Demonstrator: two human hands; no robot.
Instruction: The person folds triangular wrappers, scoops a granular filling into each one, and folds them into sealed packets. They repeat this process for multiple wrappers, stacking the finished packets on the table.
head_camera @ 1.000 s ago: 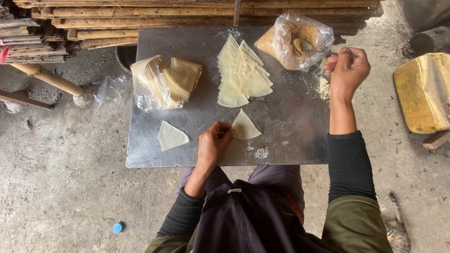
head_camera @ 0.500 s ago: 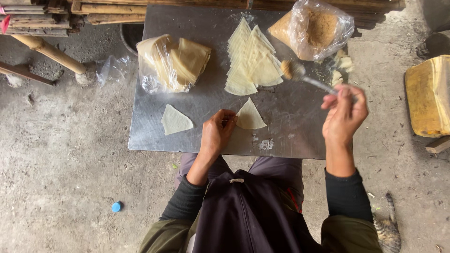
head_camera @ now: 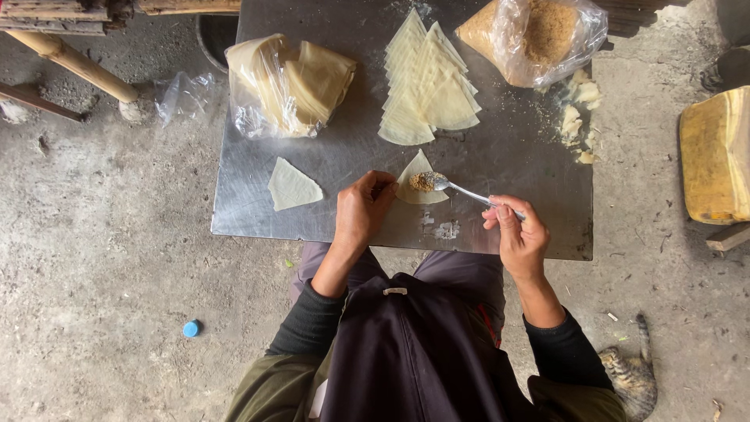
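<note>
My right hand grips the handle of a metal spoon whose bowl, heaped with brown crumbly filling, rests over a pale triangular dough wrapper. The fingers of my left hand pinch that wrapper's left edge against the steel sheet table. Behind the wrapper lies a fanned stack of triangular wrappers. A clear bag of brown filling sits at the far right corner.
A plastic bag of folded dough sheets lies far left on the table, and a single wrapper lies near the front left. Dough scraps lie at the right. A yellow container, a cat, wooden poles.
My right hand has swung from the filling bag down toward me, bringing the loaded spoon onto the wrapper. My left hand stays on the wrapper's edge.
</note>
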